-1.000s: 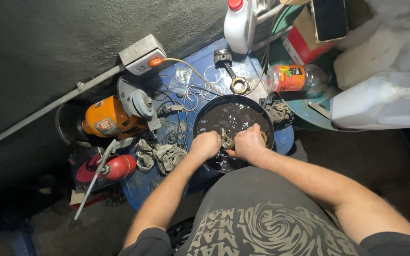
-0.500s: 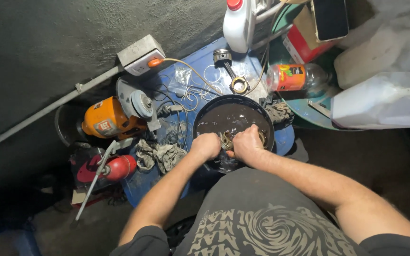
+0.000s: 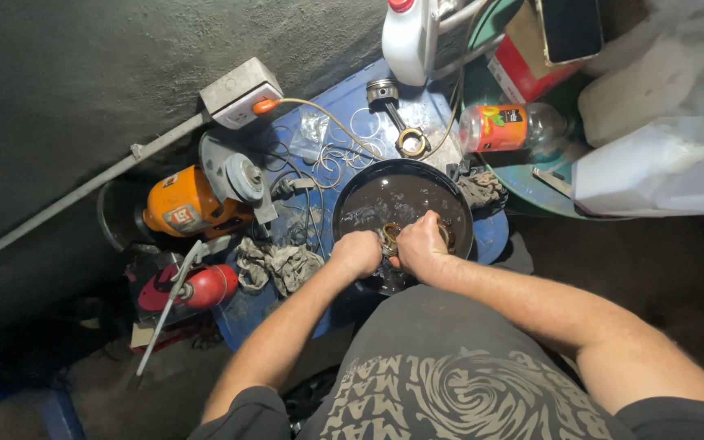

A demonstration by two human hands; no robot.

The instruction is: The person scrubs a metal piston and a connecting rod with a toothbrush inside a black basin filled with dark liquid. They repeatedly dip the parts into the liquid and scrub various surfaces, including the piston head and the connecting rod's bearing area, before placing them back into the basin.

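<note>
A round black pan (image 3: 368, 181) of dark oily liquid sits on a blue drum top (image 3: 344, 102). My left hand (image 3: 358, 251) and my right hand (image 3: 420, 243) are both closed at the pan's near rim, gripping a small brass-coloured metal part (image 3: 389, 237) between them. The part is mostly hidden by my fingers. A piston with its connecting rod (image 3: 397, 118) lies on the drum just beyond the pan, next to several thin metal rings (image 3: 354, 145).
An orange angle grinder (image 3: 205, 195) and a grey rag (image 3: 277, 265) lie left of the pan. A wall socket box (image 3: 238, 90), a white jug (image 3: 407, 37), a plastic bottle (image 3: 507, 128), a red tool (image 3: 197, 287) and white containers (image 3: 662, 163) surround the drum.
Both hands stay at the pan's near rim, shifting only slightly on the part between them. Nothing else has moved.
</note>
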